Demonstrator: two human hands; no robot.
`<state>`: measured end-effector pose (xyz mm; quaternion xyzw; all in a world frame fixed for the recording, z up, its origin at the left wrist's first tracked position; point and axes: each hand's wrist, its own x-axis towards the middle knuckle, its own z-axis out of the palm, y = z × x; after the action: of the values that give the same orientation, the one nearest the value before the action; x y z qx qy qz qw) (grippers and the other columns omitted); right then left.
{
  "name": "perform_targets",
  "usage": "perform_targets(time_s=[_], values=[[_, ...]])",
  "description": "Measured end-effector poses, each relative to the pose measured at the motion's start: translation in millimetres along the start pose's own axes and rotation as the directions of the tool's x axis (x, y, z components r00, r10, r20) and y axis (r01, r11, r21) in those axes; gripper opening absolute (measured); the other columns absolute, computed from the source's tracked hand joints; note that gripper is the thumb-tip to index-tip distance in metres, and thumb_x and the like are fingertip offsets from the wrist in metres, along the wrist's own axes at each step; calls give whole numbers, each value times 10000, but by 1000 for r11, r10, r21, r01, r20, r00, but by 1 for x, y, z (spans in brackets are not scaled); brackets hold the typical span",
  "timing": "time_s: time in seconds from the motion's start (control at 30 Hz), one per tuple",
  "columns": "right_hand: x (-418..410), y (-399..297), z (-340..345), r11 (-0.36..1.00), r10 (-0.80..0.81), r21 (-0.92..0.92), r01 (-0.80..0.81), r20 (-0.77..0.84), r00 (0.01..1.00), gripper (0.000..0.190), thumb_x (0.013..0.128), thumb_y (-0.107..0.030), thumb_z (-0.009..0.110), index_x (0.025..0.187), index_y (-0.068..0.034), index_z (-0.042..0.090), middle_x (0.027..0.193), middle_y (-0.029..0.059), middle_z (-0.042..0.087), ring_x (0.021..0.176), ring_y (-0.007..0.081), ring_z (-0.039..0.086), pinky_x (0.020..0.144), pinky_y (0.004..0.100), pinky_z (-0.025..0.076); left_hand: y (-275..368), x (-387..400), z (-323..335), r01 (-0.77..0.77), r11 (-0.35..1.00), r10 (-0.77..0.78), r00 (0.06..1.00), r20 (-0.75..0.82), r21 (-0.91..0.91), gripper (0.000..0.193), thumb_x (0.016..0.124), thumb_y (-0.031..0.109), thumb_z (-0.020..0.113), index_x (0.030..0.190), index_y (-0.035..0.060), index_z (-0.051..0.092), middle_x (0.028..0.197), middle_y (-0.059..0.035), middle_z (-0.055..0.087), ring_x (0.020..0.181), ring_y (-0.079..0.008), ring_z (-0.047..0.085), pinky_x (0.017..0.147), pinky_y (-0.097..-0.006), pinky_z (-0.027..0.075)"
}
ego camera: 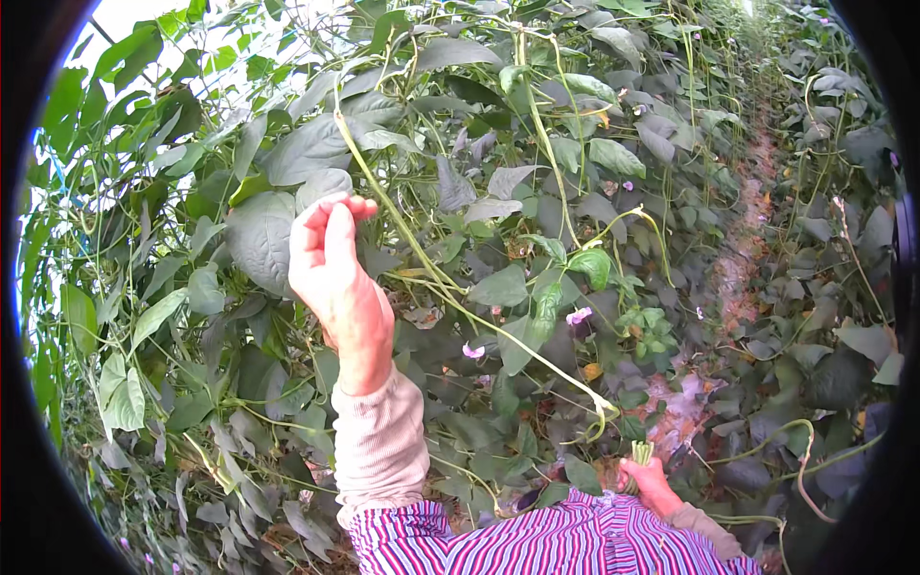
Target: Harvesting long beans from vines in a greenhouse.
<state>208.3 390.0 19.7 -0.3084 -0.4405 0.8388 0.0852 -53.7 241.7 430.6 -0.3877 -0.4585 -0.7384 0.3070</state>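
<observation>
My left hand (341, 287) is raised among the bean vines, thumb against its curled fingers, with nothing visible between them. Broad dark-green leaves (260, 241) lie just behind it. Close to its fingertips runs a slender, pale-green bean pod or stem (381, 194), slanting down to the right; they look apart. Low in the view, near my striped garment, my right hand (650, 483) grips a bunch of long green beans (642, 451). Its cut-looking ends stick up above the fist; the lower part is hidden.
Dense climbing foliage (194, 287) fills the left and middle. More thin pods or stems (543, 136) hang ahead. Purple flowers (578, 315) dot the leaves. A narrow strip of bare ground (744, 244) runs between rows at right. Curling tendrils (798, 424) cross beside my right arm.
</observation>
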Motion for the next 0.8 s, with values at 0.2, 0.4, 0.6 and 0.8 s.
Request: perform_targets(time_s=[0.2,0.4,0.6,0.8], values=[[-5,9,-3,998,8,63,-9,14,1000,92,824,-69,576,777,-36,504,590,53,522,510,162,536,468,294,470,-48,71,-9,156,978,-150,987,-56,138,222,838,122,603,1001,-23,562,900,-63,627,808,-137,599,697,-231,436],[-1,14,-2,996,50,69,-52,29,998,100,819,-74,579,782,-39,493,592,41,492,510,167,519,475,304,471,-49,91,27,277,960,-280,958,60,47,176,853,111,568,942,-41,560,751,-103,616,617,-177,605,592,-262,489],[2,11,3,997,47,51,-52,80,996,122,819,-91,585,775,-39,484,589,44,492,512,171,519,481,310,478,-46,92,10,521,853,-514,848,132,-29,158,848,105,500,908,-25,566,662,-65,561,535,-176,565,499,-261,449],[6,20,-2,998,39,41,-43,85,996,140,810,-85,595,798,-43,463,597,53,488,513,165,509,471,320,481,-51,82,-3,667,742,-639,734,228,-69,173,876,122,468,918,-23,552,624,-35,517,544,-171,533,509,-265,421]])
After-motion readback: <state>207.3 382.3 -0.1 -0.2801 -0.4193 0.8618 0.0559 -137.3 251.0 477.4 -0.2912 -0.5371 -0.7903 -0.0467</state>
